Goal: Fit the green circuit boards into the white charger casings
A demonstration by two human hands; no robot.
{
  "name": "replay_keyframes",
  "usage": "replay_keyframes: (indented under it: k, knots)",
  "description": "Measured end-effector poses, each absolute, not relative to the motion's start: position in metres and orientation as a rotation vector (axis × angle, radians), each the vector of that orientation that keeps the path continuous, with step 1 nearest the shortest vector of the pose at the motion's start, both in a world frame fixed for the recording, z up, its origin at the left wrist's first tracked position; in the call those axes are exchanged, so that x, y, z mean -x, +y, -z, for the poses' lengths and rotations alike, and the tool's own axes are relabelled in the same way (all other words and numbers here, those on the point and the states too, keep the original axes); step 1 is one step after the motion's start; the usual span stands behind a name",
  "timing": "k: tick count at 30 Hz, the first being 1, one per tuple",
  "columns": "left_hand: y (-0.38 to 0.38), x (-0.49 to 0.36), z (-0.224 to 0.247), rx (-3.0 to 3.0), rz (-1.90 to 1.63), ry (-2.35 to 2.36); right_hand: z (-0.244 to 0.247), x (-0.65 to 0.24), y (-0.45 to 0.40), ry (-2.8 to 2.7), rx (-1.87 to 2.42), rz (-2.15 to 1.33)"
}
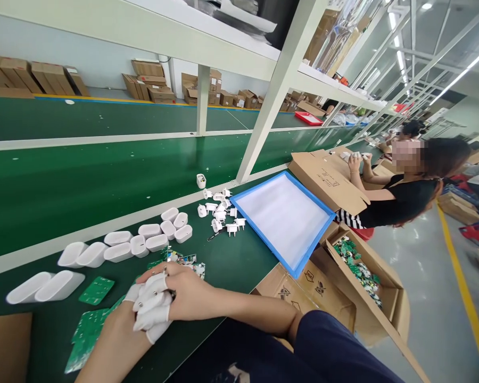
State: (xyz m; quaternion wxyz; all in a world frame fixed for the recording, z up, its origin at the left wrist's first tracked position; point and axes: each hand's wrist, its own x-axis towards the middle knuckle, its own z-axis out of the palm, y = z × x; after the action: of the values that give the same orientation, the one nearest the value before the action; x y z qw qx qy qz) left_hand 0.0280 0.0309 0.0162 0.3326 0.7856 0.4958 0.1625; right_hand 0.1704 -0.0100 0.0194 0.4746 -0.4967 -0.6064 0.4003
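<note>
My left hand [124, 322] and my right hand [186, 290] are pressed together over the near part of the bench, with white finger cots on the fingers. Both are closed, and whatever lies between them is hidden. Under and beside my left hand are green circuit boards [85, 327], with a single board [97, 290] apart from them. More boards with components [189, 259] lie just beyond my right hand. Several white oval charger housings [117, 251] stand in rows behind my hands. A pile of small white plug parts [220, 213] lies farther right.
A blue-rimmed white tray [239, 201] rests at the right of the bench. Cardboard boxes [397, 303] stand beside it, one filled with boards. A co-worker [407, 199] sits beyond. A shelf post [277, 96] rises behind the bench; a brown box [8, 346] is near left.
</note>
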Motion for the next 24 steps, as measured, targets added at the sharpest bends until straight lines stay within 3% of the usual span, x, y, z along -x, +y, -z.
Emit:
replay_keyframes:
  k: [16, 24]
  knots:
    - [0.033, -0.016, -0.007, -1.958, -0.266, 1.303, -0.017, -0.157, -0.006, -0.741, 0.818, -1.375]
    - [0.026, -0.019, -0.014, -1.947, -0.338, 1.161, -0.017, -0.160, -0.015, -1.197, 0.954, -0.856]
